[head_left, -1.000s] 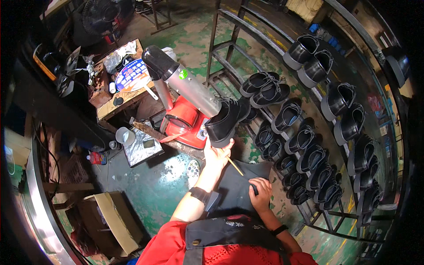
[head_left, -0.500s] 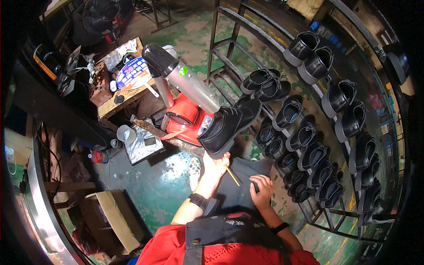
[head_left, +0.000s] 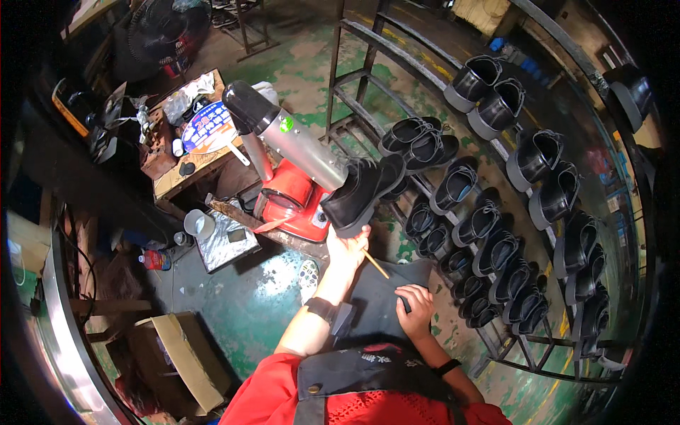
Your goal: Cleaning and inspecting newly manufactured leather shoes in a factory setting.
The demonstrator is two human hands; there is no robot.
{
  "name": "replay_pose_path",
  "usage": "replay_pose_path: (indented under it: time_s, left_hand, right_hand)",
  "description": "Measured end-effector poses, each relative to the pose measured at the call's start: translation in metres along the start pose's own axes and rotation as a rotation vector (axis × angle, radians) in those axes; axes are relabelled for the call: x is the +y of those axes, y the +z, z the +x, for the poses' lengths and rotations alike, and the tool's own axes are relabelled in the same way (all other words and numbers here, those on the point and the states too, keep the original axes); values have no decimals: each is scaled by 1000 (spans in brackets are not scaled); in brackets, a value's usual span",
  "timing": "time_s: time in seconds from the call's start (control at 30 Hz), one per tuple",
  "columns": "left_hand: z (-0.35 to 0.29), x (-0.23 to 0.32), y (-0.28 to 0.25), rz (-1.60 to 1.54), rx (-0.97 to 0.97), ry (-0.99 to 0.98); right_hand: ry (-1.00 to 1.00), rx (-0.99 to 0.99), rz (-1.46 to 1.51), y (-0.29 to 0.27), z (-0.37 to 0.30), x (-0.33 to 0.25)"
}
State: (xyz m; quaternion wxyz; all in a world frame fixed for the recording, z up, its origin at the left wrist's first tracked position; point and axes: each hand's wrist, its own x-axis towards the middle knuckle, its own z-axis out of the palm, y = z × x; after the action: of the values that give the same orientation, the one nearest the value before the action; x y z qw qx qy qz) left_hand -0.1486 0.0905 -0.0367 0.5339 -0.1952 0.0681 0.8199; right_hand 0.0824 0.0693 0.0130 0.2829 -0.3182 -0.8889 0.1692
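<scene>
My left hand holds a black shoe by its sole, sole-side toward me, close to the outlet of a silver tube heater on a red base. A thin yellow stick pokes out from the same hand. My right hand rests low on a dark apron over my lap, fingers curled on a small dark object I cannot make out.
A metal rack with several black shoes curves along the right. On the left stand a cluttered wooden table, a fan, a white cup and a cardboard box. Green floor lies between.
My left hand has tilted the shoe and lowered it slightly toward the heater's outlet. My right hand has stayed on the apron.
</scene>
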Motion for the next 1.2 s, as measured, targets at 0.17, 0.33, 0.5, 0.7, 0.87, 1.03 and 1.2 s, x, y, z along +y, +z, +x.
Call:
replay_pose_path:
  time_s: [0.17, 0.33, 0.5, 0.7, 0.87, 1.03, 1.2]
  left_hand:
    - [-12, 0, -41, -35, 7, 1]
    - [-20, 16, -104, -131, 5, -41]
    - [-43, 5, -100, 250, -341, 374]
    - [-87, 0, 5, 310, 27, -147]
    - [-86, 3, -29, 504, -368, -272]
    - [-101, -17, -48, 561, -308, -363]
    - [-113, -19, -7, 653, -236, -282]
  right_hand:
    - [30, -16, 6, 0, 0, 0]
    - [23, -28, 14, 1, 1, -4]
    - [92, -39, 117, 1, 2, 6]
    - [798, 17, 1396, -43, 53, -15]
    - [963, -111, 1799, -61, 92, -50]
    - [700, -99, 1564, -22, 106, -10]
    - [829, 141, 1379, -8, 125, -18]
